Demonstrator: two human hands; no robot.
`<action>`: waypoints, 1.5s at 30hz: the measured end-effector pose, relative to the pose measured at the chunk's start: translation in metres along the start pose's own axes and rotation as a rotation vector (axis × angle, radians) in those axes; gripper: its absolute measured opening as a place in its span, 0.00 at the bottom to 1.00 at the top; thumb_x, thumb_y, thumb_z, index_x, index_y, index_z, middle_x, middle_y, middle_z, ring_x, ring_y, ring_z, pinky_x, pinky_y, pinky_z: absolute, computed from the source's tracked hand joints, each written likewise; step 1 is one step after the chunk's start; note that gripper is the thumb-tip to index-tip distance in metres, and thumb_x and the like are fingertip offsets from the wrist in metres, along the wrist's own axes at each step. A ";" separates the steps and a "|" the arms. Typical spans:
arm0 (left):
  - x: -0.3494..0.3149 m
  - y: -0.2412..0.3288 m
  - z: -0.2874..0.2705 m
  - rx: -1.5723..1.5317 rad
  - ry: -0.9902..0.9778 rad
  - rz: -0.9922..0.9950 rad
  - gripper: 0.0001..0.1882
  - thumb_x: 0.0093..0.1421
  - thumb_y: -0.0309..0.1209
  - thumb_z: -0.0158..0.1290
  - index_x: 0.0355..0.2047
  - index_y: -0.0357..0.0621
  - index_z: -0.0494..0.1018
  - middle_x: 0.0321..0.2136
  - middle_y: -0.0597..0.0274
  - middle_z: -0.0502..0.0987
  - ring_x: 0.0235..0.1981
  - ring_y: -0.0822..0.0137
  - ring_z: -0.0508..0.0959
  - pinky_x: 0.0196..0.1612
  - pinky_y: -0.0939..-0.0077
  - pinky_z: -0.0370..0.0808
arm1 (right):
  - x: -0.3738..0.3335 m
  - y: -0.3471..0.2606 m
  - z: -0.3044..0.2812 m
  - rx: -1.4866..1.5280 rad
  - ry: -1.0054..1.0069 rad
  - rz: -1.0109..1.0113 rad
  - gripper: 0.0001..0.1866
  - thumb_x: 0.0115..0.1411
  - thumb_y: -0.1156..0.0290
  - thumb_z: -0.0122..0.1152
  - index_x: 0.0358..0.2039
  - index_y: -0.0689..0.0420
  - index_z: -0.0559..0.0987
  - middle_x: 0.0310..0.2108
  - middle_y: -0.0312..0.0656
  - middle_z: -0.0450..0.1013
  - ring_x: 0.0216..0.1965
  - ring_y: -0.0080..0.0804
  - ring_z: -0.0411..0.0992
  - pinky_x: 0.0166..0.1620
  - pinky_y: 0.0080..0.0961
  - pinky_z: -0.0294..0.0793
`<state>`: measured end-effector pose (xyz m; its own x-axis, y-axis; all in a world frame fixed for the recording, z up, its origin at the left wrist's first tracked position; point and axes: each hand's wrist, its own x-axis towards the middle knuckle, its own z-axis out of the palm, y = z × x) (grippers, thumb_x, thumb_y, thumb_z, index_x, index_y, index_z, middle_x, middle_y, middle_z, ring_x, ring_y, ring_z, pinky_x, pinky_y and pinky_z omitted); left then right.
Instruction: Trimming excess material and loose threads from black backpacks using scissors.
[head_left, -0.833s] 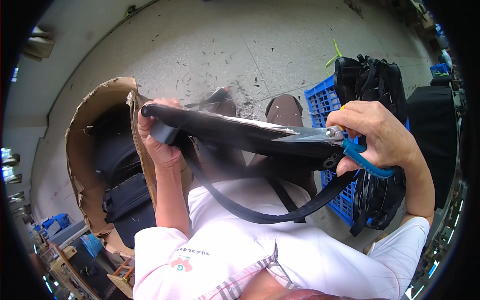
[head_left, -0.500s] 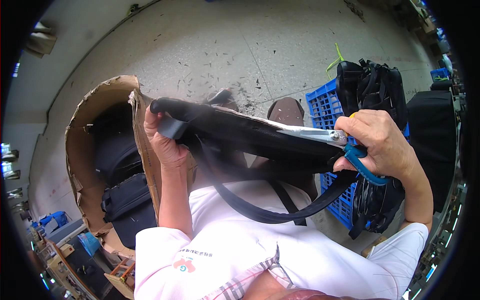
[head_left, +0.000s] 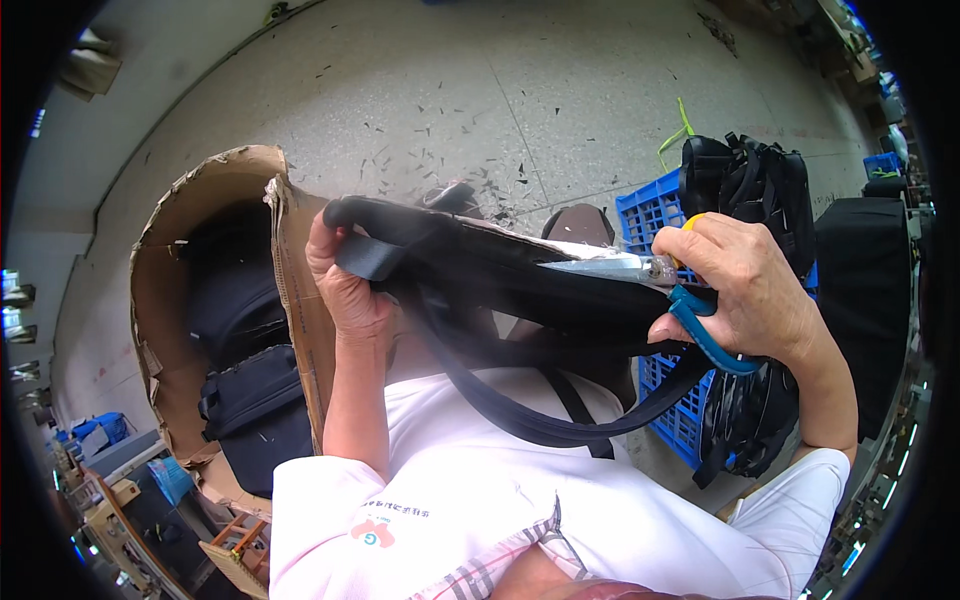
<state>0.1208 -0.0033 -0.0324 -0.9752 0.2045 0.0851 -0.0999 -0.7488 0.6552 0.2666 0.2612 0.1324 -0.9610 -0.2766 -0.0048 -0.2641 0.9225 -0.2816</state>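
Note:
A long black padded bag piece [head_left: 500, 275] with a pale raw edge is held up across my lap. My left hand [head_left: 352, 290] is closed on its left end, beside a grey webbing loop [head_left: 368, 257]. In my right hand [head_left: 750, 285] are scissors [head_left: 610, 268] with blue and yellow handles, their blades pointing left along the pale edge. Whether the blades are apart cannot be made out. A black strap [head_left: 500, 415] loops down from the piece in front of my white shirt.
On the left stands a torn cardboard box [head_left: 300, 300] with black bags [head_left: 262, 400] inside. A blue plastic crate [head_left: 645, 215] on the right carries black bags with straps [head_left: 750, 185], beside a large black block-shaped thing [head_left: 860, 310]. Dark scraps [head_left: 425, 125] litter the grey floor.
My right hand and the scissors have shifted slightly left along the pale edge. My left hand and the left end of the black piece appear a little farther right.

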 end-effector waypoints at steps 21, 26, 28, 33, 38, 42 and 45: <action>0.019 0.006 0.009 -0.026 -0.101 -0.036 0.15 0.48 0.17 0.52 0.38 0.40 0.72 0.35 0.58 0.76 0.36 0.65 0.77 0.42 0.71 0.76 | -0.057 0.055 0.004 0.827 0.234 0.509 0.37 0.37 0.50 0.71 0.44 0.59 0.70 0.30 0.35 0.69 0.31 0.20 0.66 0.35 0.15 0.64; 0.034 0.005 0.013 0.036 -0.158 -0.109 0.19 0.46 0.17 0.51 0.42 0.39 0.70 0.37 0.58 0.76 0.37 0.64 0.77 0.44 0.70 0.75 | -0.073 0.049 0.046 0.869 0.489 0.490 0.26 0.40 0.65 0.68 0.41 0.60 0.72 0.32 0.33 0.71 0.34 0.19 0.68 0.39 0.15 0.67; 0.037 0.011 0.016 0.042 -0.186 -0.121 0.19 0.46 0.17 0.51 0.42 0.38 0.70 0.36 0.58 0.76 0.36 0.64 0.77 0.43 0.71 0.75 | -0.068 0.041 0.053 0.939 0.598 0.531 0.23 0.39 0.71 0.66 0.39 0.60 0.73 0.28 0.32 0.72 0.31 0.17 0.68 0.39 0.14 0.67; 0.045 0.034 0.077 0.778 -0.171 0.124 0.25 0.42 0.23 0.49 0.45 0.34 0.68 0.40 0.53 0.73 0.47 0.66 0.71 0.54 0.70 0.63 | -0.071 0.038 0.048 0.830 0.631 0.517 0.21 0.38 0.75 0.62 0.37 0.60 0.74 0.29 0.33 0.72 0.31 0.18 0.69 0.39 0.14 0.67; 0.050 0.060 0.159 1.110 -0.811 0.563 0.29 0.41 0.27 0.52 0.47 0.34 0.66 0.43 0.51 0.72 0.48 0.59 0.70 0.53 0.71 0.61 | -0.057 0.032 0.032 0.780 0.707 0.233 0.20 0.37 0.78 0.61 0.37 0.60 0.75 0.22 0.28 0.70 0.21 0.11 0.63 0.27 0.07 0.60; 0.045 0.031 0.218 1.216 -1.197 0.342 0.26 0.45 0.35 0.59 0.44 0.38 0.70 0.37 0.60 0.75 0.41 0.69 0.73 0.47 0.74 0.66 | -0.043 0.023 -0.006 0.661 0.597 0.074 0.23 0.37 0.78 0.61 0.39 0.61 0.75 0.23 0.33 0.71 0.21 0.13 0.64 0.28 0.08 0.62; 0.049 0.028 0.234 1.273 -1.399 -0.363 0.15 0.50 0.28 0.57 0.39 0.38 0.72 0.30 0.68 0.76 0.30 0.78 0.72 0.37 0.81 0.69 | -0.029 0.017 -0.044 0.445 0.570 0.040 0.22 0.41 0.75 0.64 0.41 0.63 0.74 0.23 0.34 0.72 0.23 0.15 0.66 0.29 0.12 0.65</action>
<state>0.1166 0.1328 0.1658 -0.0513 0.9896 -0.1343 0.5817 0.1390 0.8014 0.2860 0.2968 0.1695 -0.8949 0.0509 0.4434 -0.2855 0.6982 -0.6564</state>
